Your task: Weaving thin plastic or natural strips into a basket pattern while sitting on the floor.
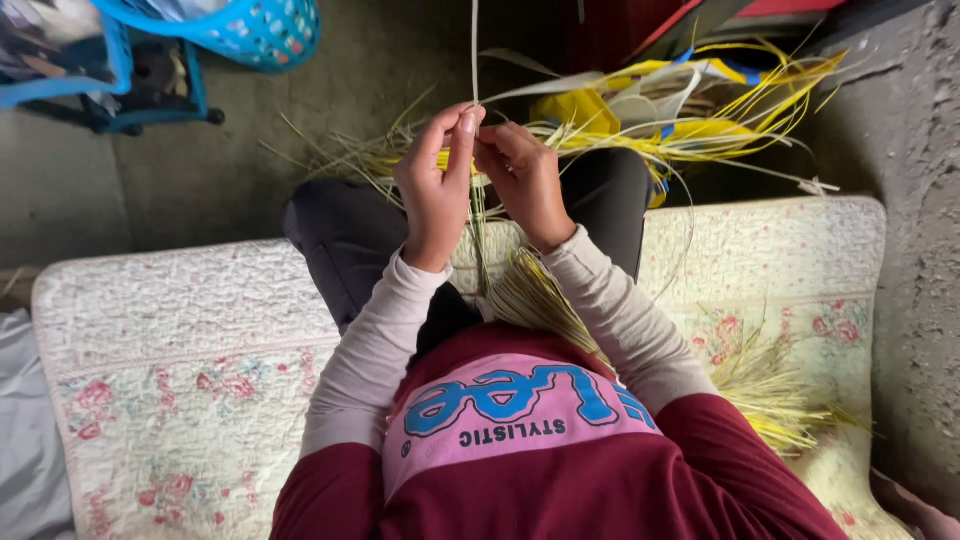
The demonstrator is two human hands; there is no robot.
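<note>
Left hand (pixel 436 190) and right hand (pixel 522 180) are pinching one thin palm-leaf strip (pixel 475 60), apparently stripping it; a steady downward pull seems needed above the lap bundle (pixel 540 300).

A grey concrete floor (pixel 220 170) fills the far side, dim and unevenly lit. At the far left stand a blue plastic basket (pixel 255 30) and a blue stool (pixel 130 90). Near, a quilted cream seat cover (pixel 170 340) with pink flowers spreads left to right. A rough grey wall (pixel 920 250) rises at right.
</note>
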